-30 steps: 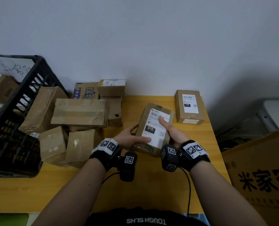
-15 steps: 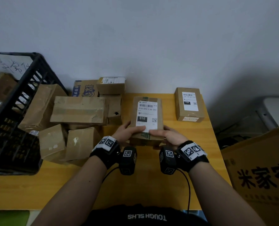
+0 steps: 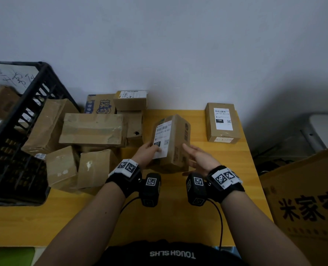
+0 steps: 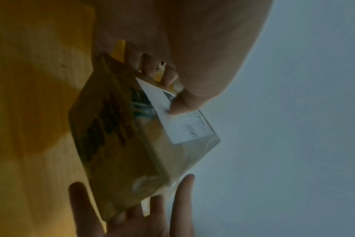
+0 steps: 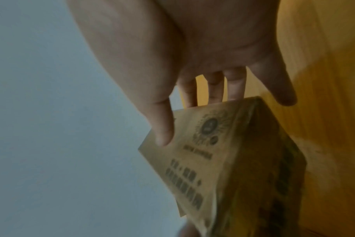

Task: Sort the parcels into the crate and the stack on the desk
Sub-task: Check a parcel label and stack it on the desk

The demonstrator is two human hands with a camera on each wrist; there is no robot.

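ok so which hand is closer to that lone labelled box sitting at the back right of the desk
Right. The right hand is against the held parcel, in front of the lone box and to its left; the left hand grips the parcel's far side.

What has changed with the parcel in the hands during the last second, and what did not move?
The brown cardboard parcel with the white label was turned: its label, facing up before, now tilts toward the left and a printed side shows. The left hand still holds it by the label; the right hand shifted to its right side. The labelled small box, the parcel pile and the black crate stayed.
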